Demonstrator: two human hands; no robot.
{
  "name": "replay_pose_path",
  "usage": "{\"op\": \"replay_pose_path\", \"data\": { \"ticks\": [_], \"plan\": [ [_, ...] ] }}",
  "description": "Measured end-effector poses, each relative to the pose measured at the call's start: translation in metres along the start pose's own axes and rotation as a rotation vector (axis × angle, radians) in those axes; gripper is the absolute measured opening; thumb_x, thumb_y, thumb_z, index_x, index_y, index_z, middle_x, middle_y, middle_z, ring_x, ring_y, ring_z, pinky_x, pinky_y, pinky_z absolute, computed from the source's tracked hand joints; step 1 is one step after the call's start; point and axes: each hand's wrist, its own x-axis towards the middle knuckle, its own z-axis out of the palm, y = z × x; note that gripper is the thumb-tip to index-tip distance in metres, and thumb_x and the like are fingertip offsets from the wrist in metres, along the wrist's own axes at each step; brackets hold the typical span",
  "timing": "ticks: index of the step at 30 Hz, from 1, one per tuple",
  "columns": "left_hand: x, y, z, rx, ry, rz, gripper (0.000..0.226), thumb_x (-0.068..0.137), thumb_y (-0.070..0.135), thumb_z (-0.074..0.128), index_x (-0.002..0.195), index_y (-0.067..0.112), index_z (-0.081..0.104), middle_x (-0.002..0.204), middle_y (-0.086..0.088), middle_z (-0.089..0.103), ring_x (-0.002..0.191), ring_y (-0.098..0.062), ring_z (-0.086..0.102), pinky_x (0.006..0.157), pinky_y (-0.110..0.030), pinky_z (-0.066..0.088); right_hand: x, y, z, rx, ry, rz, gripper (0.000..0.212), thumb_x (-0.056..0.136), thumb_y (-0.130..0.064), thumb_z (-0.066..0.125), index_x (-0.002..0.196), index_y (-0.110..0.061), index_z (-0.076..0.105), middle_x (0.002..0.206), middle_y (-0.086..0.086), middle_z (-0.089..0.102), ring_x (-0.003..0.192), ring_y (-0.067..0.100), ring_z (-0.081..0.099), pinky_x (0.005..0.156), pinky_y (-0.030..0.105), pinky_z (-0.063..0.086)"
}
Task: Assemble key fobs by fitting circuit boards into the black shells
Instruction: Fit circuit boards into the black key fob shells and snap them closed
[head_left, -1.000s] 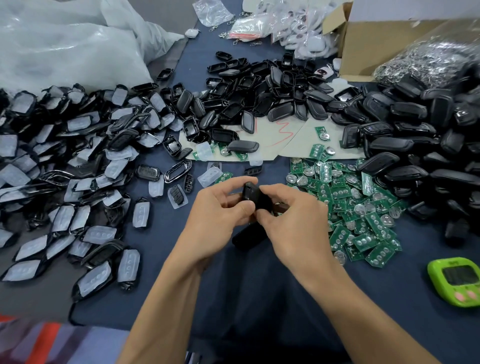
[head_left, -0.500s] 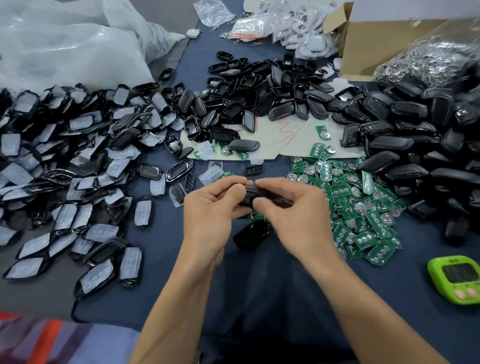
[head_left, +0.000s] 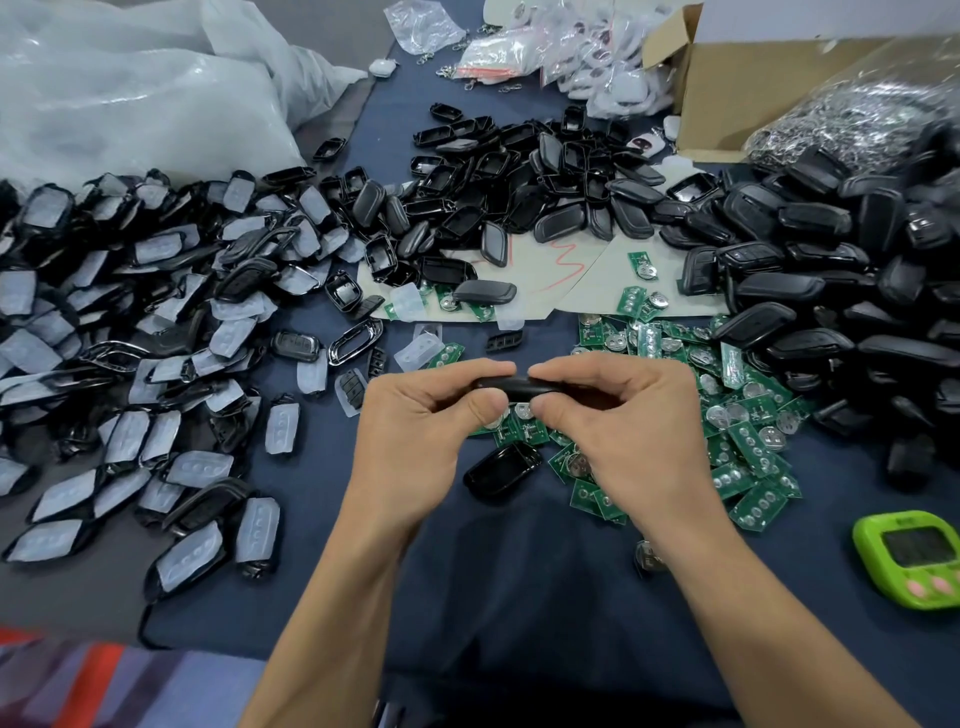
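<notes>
I hold the black fob just above the worktop, edge-on to me. My left hand pinches its left end and my right hand its right end. The fingers lie along the top edge and the thumbs press from below.

I judge that I am squeezing the two halves shut over a board, though I cannot see the seam or whether a board sits inside. If the board is seated crooked, this pressure could crack it or leave the casing gaping at one end. An uneven squeeze from one hand could spring the other end open. A slip would drop the fob into the circuit boards spread below and to the right, and could scatter them.

Just beneath my hands lies an open black shell, touching the near-left edge of those boards. To the left spreads a heap of padded shells. Empty shells lie far centre, and a mound of closed fobs is on the right. A green timer sits near right and a cardboard box far right. Nothing stands between my hands and the piece.
</notes>
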Motion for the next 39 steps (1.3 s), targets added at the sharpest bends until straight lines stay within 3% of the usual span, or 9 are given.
{"op": "replay_pose_path", "data": {
  "ticks": [8, 11, 15, 22, 26, 30, 33, 35, 39],
  "plan": [
    [-0.001, 0.004, -0.001, 0.039, 0.017, 0.077, 0.025, 0.082, 0.012, 0.075, 0.099, 0.029, 0.082, 0.091, -0.002, 0.081, 0.087, -0.021, 0.073, 0.083, -0.038, 0.06, -0.002, -0.003, 0.001, 0.033, -0.006, -0.042, 0.031, 0.074, -0.003, 0.087, 0.085, -0.032, 0.082, 0.081, -0.012, 0.079, 0.076, 0.011, 0.077, 0.071, 0.021, 0.058],
    [-0.002, 0.005, 0.0, 0.016, -0.002, 0.081, 0.027, 0.083, 0.012, 0.075, 0.102, 0.029, 0.082, 0.094, 0.0, 0.082, 0.091, -0.021, 0.074, 0.086, -0.035, 0.06, -0.002, -0.006, -0.002, 0.033, -0.022, -0.062, 0.033, 0.075, 0.0, 0.086, 0.086, -0.03, 0.081, 0.083, -0.012, 0.08, 0.079, 0.009, 0.077, 0.073, 0.02, 0.058],
    [-0.004, 0.005, 0.004, -0.13, -0.026, 0.01, 0.024, 0.083, 0.014, 0.077, 0.105, 0.02, 0.083, 0.099, -0.011, 0.08, 0.093, -0.022, 0.072, 0.087, -0.031, 0.059, -0.006, -0.011, -0.002, 0.009, 0.039, -0.12, 0.034, 0.074, -0.006, 0.084, 0.086, -0.037, 0.08, 0.082, -0.017, 0.079, 0.08, 0.006, 0.076, 0.075, 0.019, 0.058],
    [-0.002, 0.003, 0.004, -0.085, -0.019, 0.068, 0.02, 0.083, 0.002, 0.077, 0.099, 0.013, 0.081, 0.094, -0.012, 0.08, 0.088, -0.021, 0.07, 0.083, -0.029, 0.058, -0.008, -0.012, -0.005, -0.136, -0.017, -0.119, 0.036, 0.077, -0.004, 0.085, 0.088, -0.037, 0.079, 0.086, -0.022, 0.077, 0.087, 0.002, 0.075, 0.082, 0.02, 0.058],
    [-0.003, 0.004, 0.005, -0.105, -0.02, 0.088, 0.02, 0.082, 0.004, 0.078, 0.1, 0.012, 0.081, 0.095, -0.011, 0.081, 0.09, -0.022, 0.073, 0.084, -0.03, 0.061, -0.006, -0.016, -0.007, -0.182, -0.036, -0.114, 0.03, 0.078, -0.012, 0.085, 0.095, -0.036, 0.082, 0.087, -0.022, 0.077, 0.086, 0.004, 0.075, 0.078, 0.02, 0.057],
    [-0.001, 0.007, 0.012, -0.14, 0.01, 0.048, 0.018, 0.083, 0.011, 0.076, 0.097, 0.018, 0.084, 0.092, -0.006, 0.081, 0.087, -0.015, 0.074, 0.08, -0.026, 0.059, -0.004, -0.014, -0.002, 0.121, -0.043, 0.05, 0.036, 0.078, 0.004, 0.082, 0.086, -0.031, 0.084, 0.084, -0.006, 0.08, 0.08, 0.01, 0.077, 0.075, 0.024, 0.057],
    [-0.001, 0.007, 0.018, -0.235, 0.039, -0.016, 0.017, 0.086, 0.017, 0.07, 0.097, 0.017, 0.084, 0.099, -0.007, 0.081, 0.099, -0.018, 0.075, 0.093, -0.031, 0.058, -0.008, -0.013, 0.004, 0.255, -0.047, 0.103, 0.04, 0.078, 0.009, 0.08, 0.082, -0.031, 0.085, 0.082, -0.003, 0.08, 0.075, 0.007, 0.075, 0.07, 0.018, 0.055],
    [-0.002, 0.005, 0.018, -0.271, 0.059, -0.045, 0.018, 0.086, 0.016, 0.068, 0.092, 0.016, 0.084, 0.105, -0.008, 0.08, 0.107, -0.021, 0.074, 0.098, -0.034, 0.056, -0.008, -0.012, 0.004, 0.179, -0.069, 0.088, 0.038, 0.077, 0.001, 0.083, 0.084, -0.036, 0.084, 0.079, -0.008, 0.08, 0.072, 0.004, 0.073, 0.066, 0.018, 0.054],
    [-0.003, 0.006, 0.015, -0.14, 0.084, -0.001, 0.016, 0.082, 0.015, 0.069, 0.089, 0.018, 0.083, 0.098, 0.0, 0.082, 0.099, -0.011, 0.076, 0.087, -0.02, 0.055, -0.002, -0.01, -0.001, -0.168, -0.198, 0.103, 0.026, 0.071, -0.029, 0.081, 0.088, -0.048, 0.079, 0.077, -0.019, 0.076, 0.07, 0.001, 0.069, 0.068, 0.022, 0.054]
  ]
}}
